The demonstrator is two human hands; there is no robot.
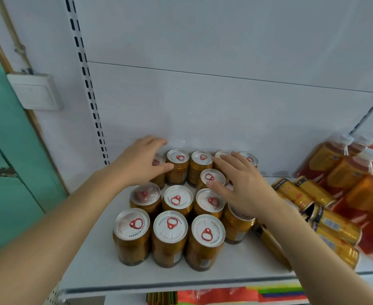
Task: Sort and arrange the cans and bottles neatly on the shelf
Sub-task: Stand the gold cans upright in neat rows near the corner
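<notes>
head view. sorting partly done, by the look of it. upright cans (170, 225) grouped in rows on the left half of the white shelf (236, 267), lids up, red pull tabs showing; front row of three tidy and touching, middle row likewise, back row close against the rear panel. one can (212, 177) standing out of line between back and middle rows. another upright can (236, 225) at the right end of the block, partly hidden under the right wrist. left to do: several loose cans (326, 216) lying on their sides in a jumble right of the block, not yet stood up; orange bottles (346, 168) with white caps leaning together at the far right, not squared off. colourful packs on the shelf below, out of the work.

hands. left hand (143, 161) reached to the back-left corner, fingers curled round the leftmost rear can (158, 170), thumb across its front; reads as a grip. right hand (240, 183) spread flat, fingers straight, hovering over or lightly touching the stray can and the back row; contact not certain, nothing grasped. both forearms extended forward over the shelf edge.
</notes>
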